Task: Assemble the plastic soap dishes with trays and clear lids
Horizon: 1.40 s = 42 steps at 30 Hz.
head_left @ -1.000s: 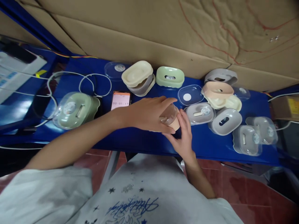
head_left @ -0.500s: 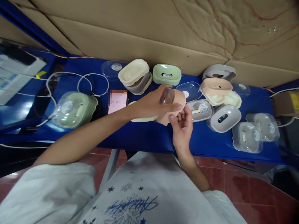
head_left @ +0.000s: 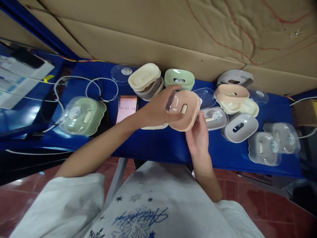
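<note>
Above the table I hold a peach plastic box [head_left: 192,104], its face with an oval slot and a short cream bar [head_left: 184,108] turned up toward me. My left hand [head_left: 160,107] grips its left side, fingers at the far edge and thumb across the face. See-through plastic shows by the left fingers; whether it is a lid cannot be made out. My right hand [head_left: 198,135] supports the box from below on the right, fingers partly hidden. Under my left wrist lies a cream part [head_left: 155,126], mostly covered. A grey tray with a cream bar [head_left: 215,120] lies right of the box.
On the blue table [head_left: 163,145], a stacked cream and grey pile [head_left: 145,77] and a green tray [head_left: 179,76] stand behind. Grey trays [head_left: 239,127], a peach tray [head_left: 232,91] and clear-lidded boxes [head_left: 264,148] sit right. A phone [head_left: 126,109], white cable [head_left: 101,79] and lidded green box [head_left: 84,115] are left.
The peach box has turned so its slotted face with the cream bar now shows. My right hand has shifted lower and under it. The view has moved slightly.
</note>
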Each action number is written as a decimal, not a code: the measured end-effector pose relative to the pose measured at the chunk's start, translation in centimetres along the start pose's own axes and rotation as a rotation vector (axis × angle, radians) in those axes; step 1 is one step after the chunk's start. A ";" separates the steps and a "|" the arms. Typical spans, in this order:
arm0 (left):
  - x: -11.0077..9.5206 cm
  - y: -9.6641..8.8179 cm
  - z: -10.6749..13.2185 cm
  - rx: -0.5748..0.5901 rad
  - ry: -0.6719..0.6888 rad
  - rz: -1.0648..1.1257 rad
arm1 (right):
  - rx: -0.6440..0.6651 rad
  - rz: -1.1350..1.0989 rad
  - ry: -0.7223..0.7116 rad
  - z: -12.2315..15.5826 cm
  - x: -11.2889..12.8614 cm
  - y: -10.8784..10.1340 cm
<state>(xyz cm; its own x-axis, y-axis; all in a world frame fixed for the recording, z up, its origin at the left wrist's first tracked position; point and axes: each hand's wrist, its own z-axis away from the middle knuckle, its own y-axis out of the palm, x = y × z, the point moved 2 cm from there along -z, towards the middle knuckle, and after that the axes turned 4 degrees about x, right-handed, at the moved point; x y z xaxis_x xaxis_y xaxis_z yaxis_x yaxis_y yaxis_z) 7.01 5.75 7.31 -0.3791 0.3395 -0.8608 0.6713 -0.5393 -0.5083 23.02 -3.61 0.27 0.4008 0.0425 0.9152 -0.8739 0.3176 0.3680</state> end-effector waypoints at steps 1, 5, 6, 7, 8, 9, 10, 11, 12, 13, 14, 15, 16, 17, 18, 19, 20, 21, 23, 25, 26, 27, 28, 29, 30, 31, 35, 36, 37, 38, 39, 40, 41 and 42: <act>-0.4 0.2 0.5 -0.001 0.025 -0.042 | 0.006 0.032 -0.005 0.1 0.0 0.2; -1.9 1.0 2.1 0.016 0.064 -0.086 | -0.051 0.203 -0.122 0.6 -0.4 0.7; -2.2 1.0 2.4 0.016 0.067 -0.080 | -0.068 0.228 -0.154 0.7 -0.4 0.7; -2.5 1.0 2.6 0.015 0.081 -0.076 | -0.080 0.253 -0.178 0.8 -0.4 0.7; -2.9 1.0 2.8 0.012 0.104 -0.069 | -0.091 0.283 -0.196 0.8 -0.4 0.8; -3.2 0.9 2.9 0.008 0.132 -0.060 | -0.102 0.316 -0.211 0.7 -0.2 0.7; -3.6 0.8 3.1 0.003 0.160 -0.049 | -0.113 0.350 -0.227 0.6 -0.1 0.7; -3.9 0.6 3.2 -0.006 0.184 -0.036 | -0.125 0.384 -0.247 0.4 0.1 0.7; -4.1 0.4 3.2 -0.011 0.202 -0.023 | -0.141 0.417 -0.275 0.2 0.4 0.6; -4.2 0.2 3.2 -0.011 0.213 -0.011 | -0.160 0.449 -0.314 -0.1 0.7 0.5; -4.3 0.0 3.2 -0.012 0.218 -0.006 | -0.176 0.483 -0.361 -0.3 1.0 0.5; -4.2 -0.2 3.0 -0.019 0.213 -0.012 | -0.186 0.516 -0.407 -0.6 1.3 0.4; -4.1 -0.4 2.8 -0.035 0.196 -0.032 | -0.190 0.544 -0.444 -0.8 1.5 0.4; -3.8 -0.6 2.7 -0.062 0.173 -0.066 | -0.186 0.562 -0.468 -1.0 1.7 0.4; -3.4 -0.8 2.5 -0.100 0.143 -0.115 | -0.178 0.572 -0.479 -1.2 1.9 0.4; -3.0 -0.9 2.3 -0.146 0.110 -0.178 | -0.174 0.574 -0.479 -1.4 2.0 0.5; -2.6 -0.9 2.3 -0.194 0.074 -0.246 | -0.178 0.567 -0.474 -1.4 2.2 0.5; -2.2 -0.9 2.3 -0.234 0.038 -0.308 | -0.186 0.553 -0.465 -1.4 2.3 0.5; -1.3 -0.4 2.4 -0.287 -0.024 -0.397 | -0.185 0.495 -0.441 -1.0 2.5 0.4; -0.5 0.3 2.6 -0.294 -0.057 -0.433 | -0.140 0.402 -0.399 0.1 2.6 0.2; -0.1 0.8 2.6 -0.290 -0.060 -0.439 | -0.108 0.365 -0.367 0.9 2.5 0.1; 0.2 1.2 2.5 -0.283 -0.056 -0.444 | -0.080 0.344 -0.331 1.9 2.5 -0.1; 0.6 1.6 2.2 -0.273 -0.050 -0.450 | -0.068 0.337 -0.294 2.9 2.4 -0.4; 1.0 2.0 1.9 -0.260 -0.042 -0.454 | -0.073 0.340 -0.260 3.9 2.3 -0.7; 1.2 2.3 1.5 -0.247 -0.032 -0.455 | -0.094 0.344 -0.235 4.9 2.1 -1.1; 1.4 2.6 1.1 -0.234 -0.018 -0.453 | -0.125 0.347 -0.222 5.9 2.0 -1.5; 0.9 3.0 0.7 -0.197 0.085 -0.471 | -0.215 0.364 -0.209 9.0 1.5 -2.9; 0.6 2.9 1.1 -0.189 0.124 -0.492 | -0.212 0.372 -0.195 9.7 1.3 -3.2; 0.4 2.7 1.9 -0.182 0.164 -0.516 | -0.202 0.373 -0.177 10.3 1.1 -3.5; 0.2 2.5 3.0 -0.178 0.201 -0.541 | -0.188 0.366 -0.160 10.9 0.9 -3.8; 0.1 2.3 4.3 -0.176 0.229 -0.564 | -0.173 0.354 -0.148 11.5 0.7 -4.1; 0.2 2.2 5.7 -0.180 0.239 -0.588 | -0.160 0.345 -0.141 12.0 0.5 -4.5; 0.4 2.2 7.1 -0.186 0.233 -0.610 | -0.152 0.347 -0.139 12.4 0.3 -4.9; 0.7 2.3 8.5 -0.191 0.212 -0.630 | -0.149 0.371 -0.145 12.7 0.2 -5.4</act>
<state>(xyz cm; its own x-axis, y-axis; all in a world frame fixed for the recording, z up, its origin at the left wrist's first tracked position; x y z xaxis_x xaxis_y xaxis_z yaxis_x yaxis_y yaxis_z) 2.83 -1.79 5.31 -0.6140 0.6973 -0.3699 0.4722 -0.0511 -0.8800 24.29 -17.35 0.57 0.0147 0.0489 0.9987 -0.8981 0.4397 -0.0083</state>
